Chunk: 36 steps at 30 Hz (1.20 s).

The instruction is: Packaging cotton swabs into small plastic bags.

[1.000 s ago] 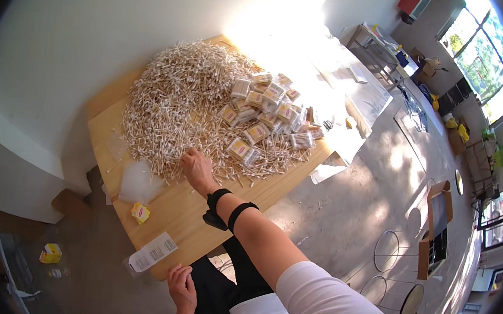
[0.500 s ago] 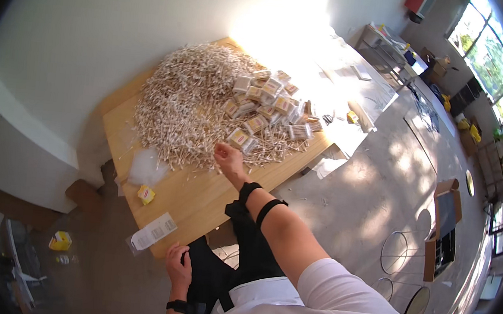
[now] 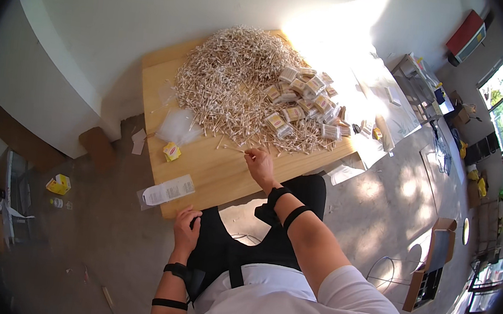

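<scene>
A big heap of loose cotton swabs [image 3: 228,82] covers much of the wooden table [image 3: 218,184]. At the heap's near edge, my right hand [image 3: 259,167] is closed in a pinch, with a thin cotton swab [image 3: 236,150] at its fingertips. Several clear packs of swabs with yellow labels [image 3: 309,96] lie on the heap's right side, the nearest pack [image 3: 278,124] just beyond my right hand. My left hand [image 3: 185,230] rests at the table's near left corner, fingers loosely bent and holding nothing. Beside it lies a white printed card in a clear sleeve [image 3: 167,191].
A crumpled clear plastic bag [image 3: 179,127] and a small yellow-and-white packet [image 3: 171,152] lie on the table's left. A yellow box [image 3: 58,184] sits on the floor at left. An open cardboard box [image 3: 430,265] stands at right. Sunlit white sheeting [image 3: 384,100] covers the table's far right.
My right hand has drawn back from the nearest pack toward the table's front edge. My left hand stays by the near corner. The whole view has shifted as my head turned.
</scene>
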### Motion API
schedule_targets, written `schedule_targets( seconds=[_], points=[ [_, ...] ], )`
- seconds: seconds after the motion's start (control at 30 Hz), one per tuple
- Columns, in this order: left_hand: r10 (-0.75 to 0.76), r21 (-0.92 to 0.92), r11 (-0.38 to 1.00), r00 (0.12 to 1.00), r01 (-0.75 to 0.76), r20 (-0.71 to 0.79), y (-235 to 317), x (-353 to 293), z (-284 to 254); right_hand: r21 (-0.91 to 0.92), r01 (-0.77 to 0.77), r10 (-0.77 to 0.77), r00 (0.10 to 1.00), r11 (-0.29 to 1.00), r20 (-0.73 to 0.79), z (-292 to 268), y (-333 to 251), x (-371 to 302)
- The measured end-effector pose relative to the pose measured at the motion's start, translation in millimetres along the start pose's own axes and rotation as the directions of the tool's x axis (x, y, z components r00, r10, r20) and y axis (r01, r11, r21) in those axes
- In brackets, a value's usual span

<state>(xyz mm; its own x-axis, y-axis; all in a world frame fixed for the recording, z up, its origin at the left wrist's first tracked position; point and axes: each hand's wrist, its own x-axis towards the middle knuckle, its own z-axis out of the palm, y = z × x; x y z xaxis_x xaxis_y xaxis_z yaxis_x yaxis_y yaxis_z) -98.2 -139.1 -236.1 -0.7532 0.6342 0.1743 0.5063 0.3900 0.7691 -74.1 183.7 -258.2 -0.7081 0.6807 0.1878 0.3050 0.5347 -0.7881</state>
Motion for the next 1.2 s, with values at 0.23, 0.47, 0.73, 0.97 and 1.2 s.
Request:
schedule_targets(
  seconds=[0.23,0.47,0.73,0.97,1.2],
  points=[
    [-0.016,0.076,0.997,1.0,0.016,-0.007,15,4,3,-0.151,0.086,-0.088,0.996,0.985,-0.009,22,-17,13],
    [-0.022,0.175,0.984,0.999,0.026,-0.023,32,21,21,-0.106,0.19,-0.153,0.946,0.976,0.285,14,-13,-12],
    [0.015,0.111,0.994,0.998,-0.008,-0.062,34,100,64,-0.02,0.284,-0.274,0.94,0.959,0.201,17,-23,33],
    [0.018,0.224,0.974,1.0,-0.016,-0.009,29,135,86,-0.031,0.253,-0.223,0.897,0.967,0.383,17,-6,27],
    [0.06,0.144,0.988,0.998,-0.06,0.001,16,112,73,0.084,0.304,-0.314,0.887,0.949,0.338,6,-13,14]
  ],
)
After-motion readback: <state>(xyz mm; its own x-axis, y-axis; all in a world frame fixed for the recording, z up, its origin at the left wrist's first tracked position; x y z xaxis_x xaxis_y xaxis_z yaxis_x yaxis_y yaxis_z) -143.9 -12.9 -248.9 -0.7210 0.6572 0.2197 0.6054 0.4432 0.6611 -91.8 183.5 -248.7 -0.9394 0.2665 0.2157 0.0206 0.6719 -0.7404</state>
